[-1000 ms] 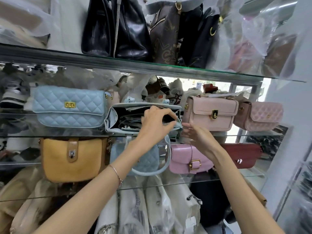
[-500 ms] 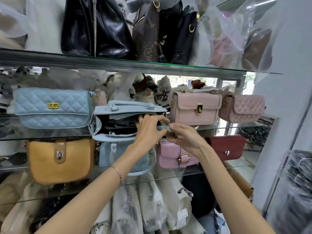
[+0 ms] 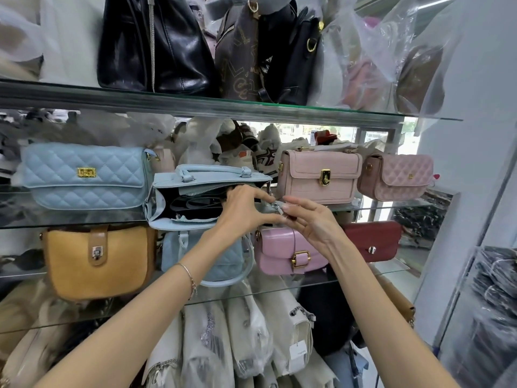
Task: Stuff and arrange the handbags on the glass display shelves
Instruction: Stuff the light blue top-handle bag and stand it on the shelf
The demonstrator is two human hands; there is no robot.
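A light blue handbag (image 3: 179, 180) lies on its side on the middle glass shelf (image 3: 391, 204), its unzipped top facing me and its dark inside showing. My left hand (image 3: 243, 208) grips the right end of the bag's opening, thumb below and fingers above. My right hand (image 3: 310, 222) pinches the silver zipper pull (image 3: 277, 205) at that same end, its other fingers spread out. The two hands touch at the fingertips.
A blue quilted bag (image 3: 84, 175) stands left of it; a pink clasp bag (image 3: 321, 177) and a pink quilted bag (image 3: 397, 176) stand right. Below are yellow (image 3: 98, 261), pink buckle (image 3: 282, 253) and dark red (image 3: 372, 242) bags. Black bags (image 3: 154, 46) fill the top shelf.
My right hand has risen from below the bag's right end to the zipper pull and pinched it. My left hand has stayed at the bag's opening.
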